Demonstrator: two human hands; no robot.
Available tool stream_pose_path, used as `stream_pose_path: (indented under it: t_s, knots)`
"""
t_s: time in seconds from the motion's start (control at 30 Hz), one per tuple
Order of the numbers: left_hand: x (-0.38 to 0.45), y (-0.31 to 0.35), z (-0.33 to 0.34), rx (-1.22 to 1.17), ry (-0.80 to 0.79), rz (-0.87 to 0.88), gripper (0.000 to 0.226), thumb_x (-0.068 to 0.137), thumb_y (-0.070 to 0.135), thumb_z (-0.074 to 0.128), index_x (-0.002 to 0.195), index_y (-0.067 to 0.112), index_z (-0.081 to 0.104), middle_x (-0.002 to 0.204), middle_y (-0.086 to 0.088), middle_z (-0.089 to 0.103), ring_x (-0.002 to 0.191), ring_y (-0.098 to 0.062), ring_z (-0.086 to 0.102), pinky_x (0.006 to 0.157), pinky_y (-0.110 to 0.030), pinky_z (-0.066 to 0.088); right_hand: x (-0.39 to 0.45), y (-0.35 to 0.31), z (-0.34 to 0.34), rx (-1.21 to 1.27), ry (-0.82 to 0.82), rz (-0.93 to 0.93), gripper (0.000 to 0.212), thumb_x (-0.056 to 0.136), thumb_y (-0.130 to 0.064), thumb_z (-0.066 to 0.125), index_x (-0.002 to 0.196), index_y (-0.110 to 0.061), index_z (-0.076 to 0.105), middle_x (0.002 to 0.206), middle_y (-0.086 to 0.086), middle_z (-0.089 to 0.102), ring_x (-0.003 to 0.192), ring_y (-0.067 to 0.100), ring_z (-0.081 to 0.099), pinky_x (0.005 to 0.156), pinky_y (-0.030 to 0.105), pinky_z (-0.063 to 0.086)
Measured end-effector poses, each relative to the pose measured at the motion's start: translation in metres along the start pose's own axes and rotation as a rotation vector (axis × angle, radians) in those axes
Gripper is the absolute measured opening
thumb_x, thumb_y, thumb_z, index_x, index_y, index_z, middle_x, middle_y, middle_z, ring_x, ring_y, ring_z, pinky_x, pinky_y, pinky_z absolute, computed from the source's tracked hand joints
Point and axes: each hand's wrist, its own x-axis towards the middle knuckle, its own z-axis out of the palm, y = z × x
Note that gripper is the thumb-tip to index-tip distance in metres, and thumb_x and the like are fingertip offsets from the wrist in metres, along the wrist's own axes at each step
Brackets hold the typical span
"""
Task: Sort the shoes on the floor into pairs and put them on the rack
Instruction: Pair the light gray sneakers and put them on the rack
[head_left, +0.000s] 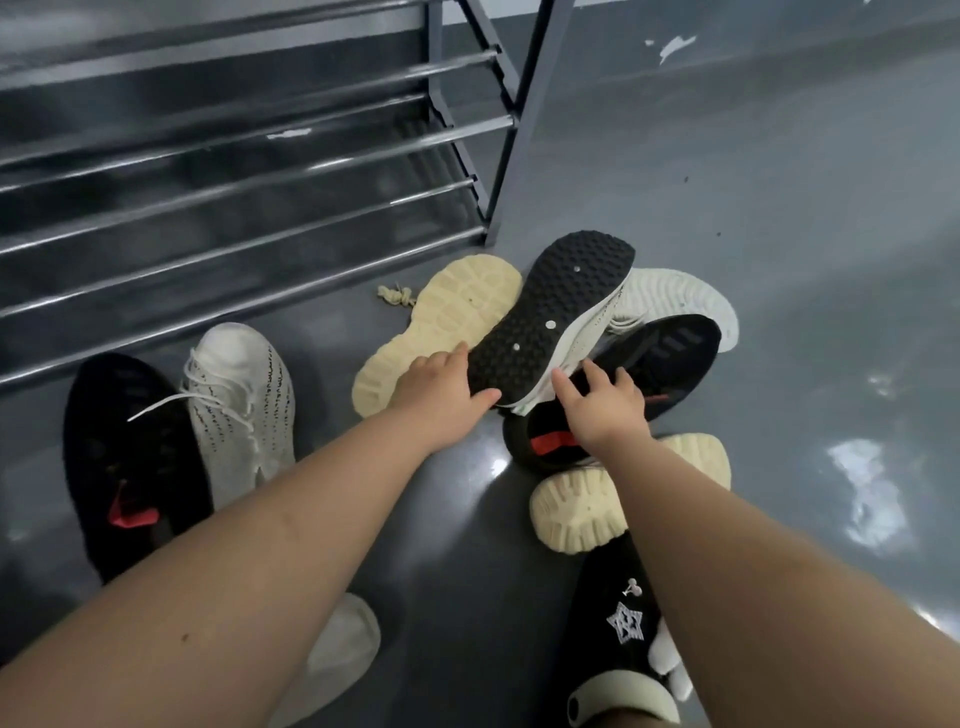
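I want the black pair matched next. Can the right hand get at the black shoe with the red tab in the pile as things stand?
Probably yes. The right hand already hovers over the black shoe, near its opening. But the overturned black-soled shoe leans across its edge, where the left hand touches it, so that may need lifting off first.

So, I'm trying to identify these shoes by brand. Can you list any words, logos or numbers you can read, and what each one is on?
No legible text anywhere.
Red tab inside the black shoe by the right hand: no readable print.
Red tab in the black shoe on the left: blurred, unreadable.
White star emblem on the black item at the bottom: a pattern, no letters discernible.
Dark markings on the white knit shoe: pattern, not text.
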Motion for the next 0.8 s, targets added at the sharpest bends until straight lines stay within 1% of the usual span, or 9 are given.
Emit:
stream_pose_path:
  t_s: [0.13,0.27,0.33,0.4,0.47,0.5,0.6,0.67,0.8]
  knots:
    - [0.015,0.012,0.006,-0.162,-0.012,-0.114,0.067,0.086,0.056,0.05,0.139,0.016,0.04,0.137,-0.012,0.044,0.128,-0.032,0.039,0.107,-0.04,0.035,0.004,-0.016,0.006,0.135,-0.038,0.066,0.07,0.09,-0.066,0.033,0.148,-0.026,0.033,0.16,0.014,-0.001,0.148,0.029,0.001,0.118,0.043,0.01]
    - [0.019,0.013,0.008,-0.661,0.033,-0.227,0.067,0.077,0.05,0.066,0.131,0.015,0.048,0.129,-0.006,0.055,0.117,-0.025,0.053,0.102,-0.038,0.043,0.007,-0.021,0.003,0.283,-0.038,0.109,0.069,0.088,-0.067,0.037,0.141,-0.022,0.044,0.16,0.014,0.001,0.148,0.029,0.001,0.118,0.044,0.011]
    - [0.016,0.015,0.004,-0.875,0.06,-0.25,0.059,0.085,0.035,0.065,0.134,0.011,0.041,0.127,-0.001,0.052,0.114,-0.018,0.054,0.096,-0.028,0.044,0.007,-0.021,0.003,0.357,-0.029,0.102,0.071,0.087,-0.068,0.039,0.138,-0.02,0.047,0.159,0.012,0.013,0.149,0.026,0.003,0.119,0.044,0.011]
    - [0.008,0.02,-0.004,-1.03,0.033,-0.257,0.05,0.091,0.025,0.059,0.134,0.013,0.036,0.126,-0.002,0.052,0.11,-0.018,0.055,0.083,-0.024,0.045,0.004,-0.024,0.002,0.474,-0.017,0.099,0.069,0.085,-0.068,0.041,0.128,-0.016,0.055,0.152,0.011,0.034,0.145,0.027,0.019,0.118,0.046,0.018]
    - [-0.002,0.022,-0.011,-1.119,0.007,-0.246,0.045,0.093,0.02,0.057,0.132,0.016,0.037,0.128,-0.008,0.055,0.108,-0.023,0.059,0.076,-0.026,0.049,-0.004,-0.03,-0.002,0.639,0.014,0.125,0.054,0.086,-0.064,0.045,0.106,-0.016,0.06,0.131,0.006,0.055,0.132,0.029,0.041,0.112,0.044,0.03]
    - [-0.01,0.023,-0.015,-1.14,0.006,-0.24,0.043,0.092,0.018,0.057,0.131,0.017,0.038,0.127,-0.011,0.056,0.107,-0.025,0.06,0.078,-0.028,0.051,-0.011,-0.033,-0.003,0.757,0.015,0.148,0.049,0.087,-0.061,0.048,0.105,-0.017,0.06,0.122,0.003,0.059,0.125,0.028,0.047,0.108,0.04,0.035]
    - [-0.036,0.016,-0.025,-1.25,0.043,-0.253,0.044,0.09,0.006,0.059,0.13,0.014,0.04,0.127,-0.015,0.056,0.11,-0.029,0.059,0.087,-0.037,0.051,-0.039,-0.04,0.002,1.111,-0.131,0.208,0.049,0.091,-0.045,0.054,0.127,-0.011,0.055,0.115,-0.003,0.057,0.114,0.023,0.055,0.091,0.03,0.042]
    - [-0.058,0.004,-0.032,-1.348,0.051,-0.271,0.049,0.089,0.001,0.059,0.133,0.011,0.04,0.13,-0.014,0.055,0.108,-0.027,0.06,0.086,-0.039,0.05,-0.059,-0.043,0.012,1.279,-0.266,0.173,0.045,0.093,-0.038,0.056,0.127,-0.009,0.056,0.123,0.001,0.063,0.106,0.022,0.062,0.089,0.031,0.05]
    - [-0.106,-0.028,-0.046,-1.388,0.025,-0.231,0.043,0.087,0.002,0.061,0.128,0.009,0.049,0.115,-0.008,0.066,0.087,-0.016,0.065,0.075,-0.03,0.054,-0.106,-0.055,0.023,1.339,-0.441,0.112,0.038,0.098,-0.029,0.049,0.127,-0.005,0.055,0.121,0.009,0.063,0.087,0.018,0.064,0.069,0.031,0.053]
